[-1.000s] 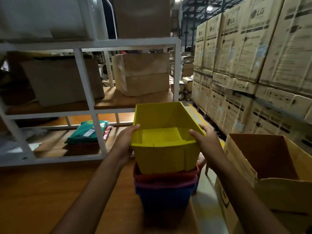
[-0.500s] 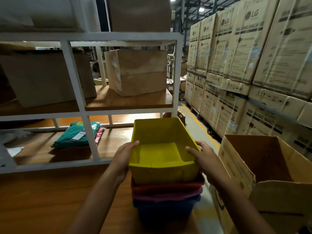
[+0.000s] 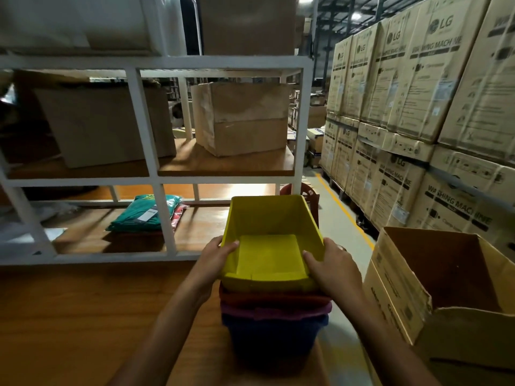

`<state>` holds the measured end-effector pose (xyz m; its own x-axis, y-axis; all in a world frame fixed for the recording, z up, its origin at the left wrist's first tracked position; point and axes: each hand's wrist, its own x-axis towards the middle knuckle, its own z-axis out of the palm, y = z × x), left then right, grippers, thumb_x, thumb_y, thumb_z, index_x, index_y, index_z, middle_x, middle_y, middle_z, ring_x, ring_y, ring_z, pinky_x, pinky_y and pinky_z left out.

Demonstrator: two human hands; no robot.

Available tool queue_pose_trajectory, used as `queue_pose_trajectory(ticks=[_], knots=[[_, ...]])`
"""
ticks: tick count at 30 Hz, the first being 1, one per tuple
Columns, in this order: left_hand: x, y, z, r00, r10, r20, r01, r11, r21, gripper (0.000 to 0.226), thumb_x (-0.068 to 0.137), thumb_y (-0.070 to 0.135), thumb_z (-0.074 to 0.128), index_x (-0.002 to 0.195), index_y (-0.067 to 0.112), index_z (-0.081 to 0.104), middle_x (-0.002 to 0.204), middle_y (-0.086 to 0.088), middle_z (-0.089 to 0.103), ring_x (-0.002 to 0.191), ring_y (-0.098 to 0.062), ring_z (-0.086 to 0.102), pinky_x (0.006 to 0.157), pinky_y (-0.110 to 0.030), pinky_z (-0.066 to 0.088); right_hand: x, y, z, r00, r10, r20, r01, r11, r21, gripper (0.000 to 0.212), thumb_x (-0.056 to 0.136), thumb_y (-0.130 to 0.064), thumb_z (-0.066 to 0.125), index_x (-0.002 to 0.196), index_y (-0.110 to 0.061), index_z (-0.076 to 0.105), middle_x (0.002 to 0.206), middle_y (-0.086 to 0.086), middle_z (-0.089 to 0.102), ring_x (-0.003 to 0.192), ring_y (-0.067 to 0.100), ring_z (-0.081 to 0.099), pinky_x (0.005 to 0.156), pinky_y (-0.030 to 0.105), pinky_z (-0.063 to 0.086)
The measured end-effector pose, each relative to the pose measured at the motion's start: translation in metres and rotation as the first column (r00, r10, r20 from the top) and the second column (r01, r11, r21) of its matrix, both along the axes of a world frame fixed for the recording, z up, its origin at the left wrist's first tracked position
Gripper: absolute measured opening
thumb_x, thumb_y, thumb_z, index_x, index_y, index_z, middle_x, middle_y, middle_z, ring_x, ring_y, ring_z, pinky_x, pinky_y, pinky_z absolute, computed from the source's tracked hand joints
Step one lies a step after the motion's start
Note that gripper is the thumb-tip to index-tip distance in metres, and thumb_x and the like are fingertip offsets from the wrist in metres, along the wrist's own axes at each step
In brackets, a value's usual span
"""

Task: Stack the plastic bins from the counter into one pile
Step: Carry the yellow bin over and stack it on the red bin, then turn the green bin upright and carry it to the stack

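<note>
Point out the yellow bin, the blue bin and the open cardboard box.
yellow bin (image 3: 267, 257): head view, on its inside floor.
blue bin (image 3: 274, 341): head view, on its near outer wall.
open cardboard box (image 3: 390, 296): head view, on its left outer wall.

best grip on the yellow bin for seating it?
Grip the yellow bin by its two long side rims, one hand from each side, as the left hand and right hand do now: the open top leaves both rims free for thumbs over the edge.
</note>
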<state>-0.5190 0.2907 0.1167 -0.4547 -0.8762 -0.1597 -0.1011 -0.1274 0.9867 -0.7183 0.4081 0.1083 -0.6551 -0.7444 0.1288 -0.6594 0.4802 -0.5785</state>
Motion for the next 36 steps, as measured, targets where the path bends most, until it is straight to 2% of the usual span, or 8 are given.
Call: queue_pose_trajectory(ticks=[5, 9, 15, 18, 22, 28, 33, 36], knots=[[0.009, 0.032, -0.003, 0.965, 0.261, 0.004, -0.253, 0.942, -0.222, 0.059, 0.100, 0.027, 0.054, 0.154, 0.021, 0.030, 0.154, -0.008, 0.040, 0.134, -0.024, 0.045, 0.095, -0.038, 0.045, 0.015, 0.025, -0.004, 0.989, 0.075, -0.128, -0.101, 0.971, -0.217, 0.059, 0.090, -0.045, 0.065, 0.141, -0.018, 0.050, 0.145, 0.009, 0.051, 0.132, 0.029, 0.048, 0.108, 0.050, 0.042], [0.037, 0.072, -0.013, 0.897, 0.442, 0.013, -0.367, 0.762, -0.533, 0.058, 0.098, 0.029, 0.056, 0.152, 0.025, 0.033, 0.154, -0.001, 0.043, 0.141, -0.016, 0.039, 0.105, -0.034, 0.037, 0.046, 0.049, -0.009, 0.965, 0.219, -0.143, -0.260, 0.861, -0.437, 0.058, 0.091, -0.041, 0.065, 0.142, -0.018, 0.050, 0.155, 0.008, 0.043, 0.141, 0.026, 0.041, 0.110, 0.038, 0.033], [0.100, 0.149, -0.045, 0.753, 0.651, 0.094, -0.382, 0.549, -0.743, 0.051, 0.097, 0.029, 0.058, 0.145, 0.025, 0.042, 0.150, 0.018, 0.029, 0.151, -0.014, 0.021, 0.115, -0.030, 0.026, 0.117, 0.078, -0.036, 0.889, 0.446, -0.105, -0.416, 0.690, -0.592, 0.054, 0.090, -0.038, 0.061, 0.137, -0.011, 0.054, 0.150, 0.010, 0.047, 0.138, 0.018, 0.043, 0.112, 0.010, 0.026], [0.151, 0.184, -0.069, 0.684, 0.721, 0.109, -0.394, 0.492, -0.776, 0.052, 0.093, 0.037, 0.052, 0.141, 0.015, 0.050, 0.152, 0.005, 0.042, 0.151, -0.016, 0.023, 0.117, -0.016, 0.021, 0.161, 0.093, -0.059, 0.809, 0.586, -0.046, -0.492, 0.631, -0.600, 0.054, 0.091, -0.037, 0.060, 0.137, -0.009, 0.054, 0.150, 0.010, 0.047, 0.140, 0.014, 0.043, 0.113, 0.017, 0.034], [0.214, 0.218, -0.097, 0.600, 0.792, 0.112, -0.448, 0.449, -0.773, 0.055, 0.094, 0.032, 0.053, 0.142, 0.006, 0.049, 0.154, -0.008, 0.043, 0.151, -0.022, 0.025, 0.120, -0.028, 0.025, 0.221, 0.101, -0.088, 0.704, 0.710, 0.006, -0.579, 0.580, -0.573, 0.057, 0.090, -0.039, 0.058, 0.139, -0.011, 0.052, 0.151, 0.009, 0.047, 0.140, 0.016, 0.044, 0.107, 0.040, 0.047], [0.322, 0.245, -0.137, 0.357, 0.917, 0.181, -0.572, 0.367, -0.734, 0.066, 0.093, 0.038, 0.052, 0.149, 0.008, 0.039, 0.162, -0.008, 0.028, 0.153, -0.019, 0.019, 0.120, -0.018, 0.017, 0.331, 0.082, -0.123, 0.472, 0.881, -0.013, -0.803, 0.425, -0.418, 0.057, 0.091, -0.040, 0.058, 0.140, -0.012, 0.052, 0.152, 0.008, 0.045, 0.139, 0.014, 0.042, 0.110, 0.006, 0.024], [0.425, 0.258, -0.156, 0.197, 0.958, 0.207, -0.610, 0.285, -0.739, 0.066, 0.093, 0.037, 0.052, 0.149, 0.006, 0.038, 0.160, -0.010, 0.031, 0.153, -0.021, 0.019, 0.122, -0.022, 0.017, 0.443, 0.054, -0.139, 0.282, 0.957, -0.071, -0.892, 0.234, -0.387, 0.058, 0.092, -0.039, 0.058, 0.144, -0.015, 0.046, 0.156, 0.008, 0.040, 0.143, 0.018, 0.039, 0.111, 0.031, 0.037], [0.484, 0.263, -0.160, 0.111, 0.972, 0.208, -0.610, 0.232, -0.758, 0.065, 0.093, 0.034, 0.053, 0.148, 0.002, 0.040, 0.158, -0.015, 0.033, 0.152, -0.026, 0.021, 0.123, -0.026, 0.018, 0.510, 0.040, -0.148, 0.209, 0.974, -0.086, -0.901, 0.158, -0.405, 0.062, 0.092, -0.035, 0.060, 0.145, -0.007, 0.045, 0.156, 0.012, 0.039, 0.145, 0.022, 0.039, 0.115, 0.032, 0.035]])
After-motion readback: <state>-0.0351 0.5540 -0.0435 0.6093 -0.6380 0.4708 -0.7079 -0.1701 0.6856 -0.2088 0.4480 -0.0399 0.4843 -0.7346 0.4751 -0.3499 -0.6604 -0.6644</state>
